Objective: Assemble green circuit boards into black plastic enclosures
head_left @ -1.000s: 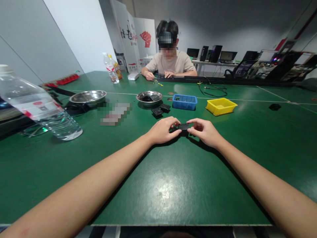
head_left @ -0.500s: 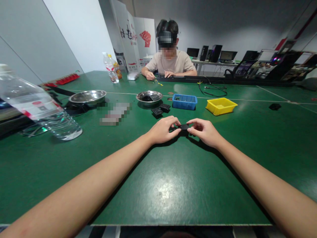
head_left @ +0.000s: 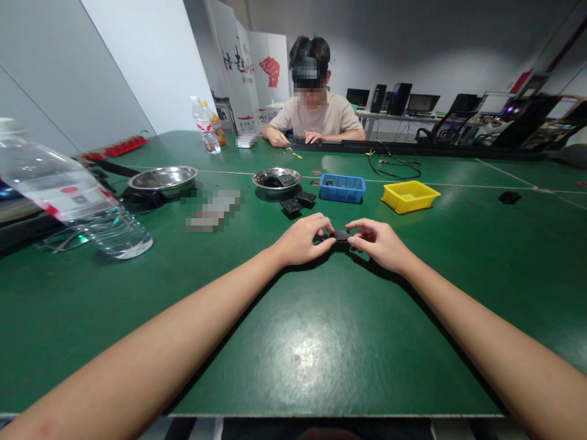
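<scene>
A small black part (head_left: 342,235) is held between my two hands, low over the green table (head_left: 293,342). My left hand (head_left: 306,239) pinches its left end with thumb and fingers. At its right end, my right hand (head_left: 376,242) closes thumb and forefinger on it. Just beyond my left hand lie two black parts, one (head_left: 291,208) nearer and one (head_left: 305,198) farther. Behind them a steel bowl (head_left: 277,190) holds more black pieces. A blue tray (head_left: 342,189) with small items in it and a yellow tray (head_left: 409,197) stand farther back.
A large water bottle (head_left: 73,192) leans at the left, near a steel dish (head_left: 162,180). Black cables (head_left: 397,168) lie beyond the trays. A person (head_left: 316,113) sits across the table. One black piece (head_left: 509,197) lies far right.
The small black part between my hands has tilted slightly. My hands have stayed almost in place.
</scene>
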The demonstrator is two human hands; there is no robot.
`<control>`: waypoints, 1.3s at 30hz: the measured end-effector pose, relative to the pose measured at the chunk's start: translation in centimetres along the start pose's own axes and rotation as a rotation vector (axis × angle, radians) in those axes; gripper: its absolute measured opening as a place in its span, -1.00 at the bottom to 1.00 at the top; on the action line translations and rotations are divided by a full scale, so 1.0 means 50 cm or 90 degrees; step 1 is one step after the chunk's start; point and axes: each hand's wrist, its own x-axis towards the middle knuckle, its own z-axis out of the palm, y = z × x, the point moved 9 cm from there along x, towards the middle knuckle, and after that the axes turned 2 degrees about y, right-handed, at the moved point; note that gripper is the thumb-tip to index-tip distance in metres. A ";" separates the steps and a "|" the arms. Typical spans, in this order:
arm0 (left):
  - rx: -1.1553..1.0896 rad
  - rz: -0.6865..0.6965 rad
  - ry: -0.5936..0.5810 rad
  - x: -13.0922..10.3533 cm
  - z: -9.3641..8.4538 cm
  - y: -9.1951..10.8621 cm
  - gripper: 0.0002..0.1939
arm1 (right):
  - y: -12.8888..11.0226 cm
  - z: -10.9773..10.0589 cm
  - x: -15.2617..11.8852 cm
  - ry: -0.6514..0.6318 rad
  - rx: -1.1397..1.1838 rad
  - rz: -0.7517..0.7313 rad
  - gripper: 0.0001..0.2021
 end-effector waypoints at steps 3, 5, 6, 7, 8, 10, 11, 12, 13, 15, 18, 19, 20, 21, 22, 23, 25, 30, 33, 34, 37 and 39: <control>0.001 0.003 0.003 0.000 0.000 0.000 -0.86 | 0.001 0.000 0.000 -0.003 0.006 0.003 -0.64; 0.000 0.008 0.004 0.000 0.000 0.001 -0.86 | 0.002 0.000 0.000 -0.006 0.005 0.005 -0.66; -0.001 0.010 0.005 0.000 0.000 0.001 -0.85 | 0.002 0.000 0.000 -0.008 0.003 0.005 -0.66; -0.001 0.010 0.005 0.000 0.000 0.000 -0.85 | 0.003 0.000 0.001 -0.010 0.002 0.006 -0.67; -0.001 0.010 0.006 0.000 0.001 0.000 -0.85 | 0.003 0.001 0.001 -0.010 0.002 0.006 -0.67; -0.002 0.008 0.005 0.000 0.001 -0.002 -0.86 | 0.005 0.001 0.002 -0.012 0.005 0.008 -0.67; -0.003 0.008 0.005 0.000 0.001 -0.002 -0.85 | 0.006 0.001 0.002 -0.013 0.006 0.010 -0.68; -0.003 0.007 0.005 0.000 0.002 -0.002 -0.85 | 0.007 0.002 0.002 -0.014 0.006 0.011 -0.68; -0.003 0.007 0.005 0.000 0.002 -0.002 -0.85 | 0.007 0.002 0.002 -0.015 0.004 0.011 -0.68; -0.004 0.005 0.006 0.000 0.002 -0.002 -0.85 | 0.007 0.002 0.003 -0.016 -0.001 0.011 -0.68; -0.003 0.000 0.007 -0.001 0.001 -0.003 -0.85 | 0.007 0.002 0.003 -0.019 0.001 0.017 -0.66; -0.002 -0.002 0.007 -0.001 0.001 -0.003 -0.85 | 0.007 0.002 0.003 -0.018 0.002 0.019 -0.66; 0.000 -0.004 0.006 -0.001 0.001 -0.003 -0.85 | 0.007 0.002 0.002 -0.018 0.003 0.021 -0.66; 0.001 -0.006 0.005 -0.001 0.002 -0.004 -0.84 | 0.006 0.001 0.002 -0.016 0.002 0.022 -0.66; 0.001 -0.008 0.004 -0.001 0.002 -0.004 -0.84 | 0.006 0.001 0.002 -0.016 0.000 0.021 -0.66; 0.001 -0.009 0.003 0.000 0.002 -0.004 -0.83 | 0.005 0.001 0.002 -0.015 -0.002 0.021 -0.66; -0.001 -0.010 0.002 0.000 0.002 -0.004 -0.82 | 0.005 0.001 0.002 -0.014 -0.003 0.019 -0.66; 0.001 -0.007 -0.001 0.000 0.003 -0.003 -0.80 | 0.004 0.000 0.002 -0.010 0.003 0.017 -0.67; 0.004 -0.005 -0.005 0.000 0.004 -0.002 -0.78 | 0.004 0.000 0.003 -0.011 0.001 0.015 -0.67; 0.006 -0.004 -0.006 0.000 0.005 -0.001 -0.78 | 0.004 -0.001 0.003 -0.011 0.000 0.014 -0.68; 0.009 -0.004 -0.010 0.000 0.006 -0.001 -0.78 | 0.004 -0.001 0.004 -0.012 0.001 0.013 -0.68; 0.012 -0.003 -0.011 0.001 0.006 -0.002 -0.78 | 0.005 -0.001 0.004 -0.012 0.005 0.013 -0.68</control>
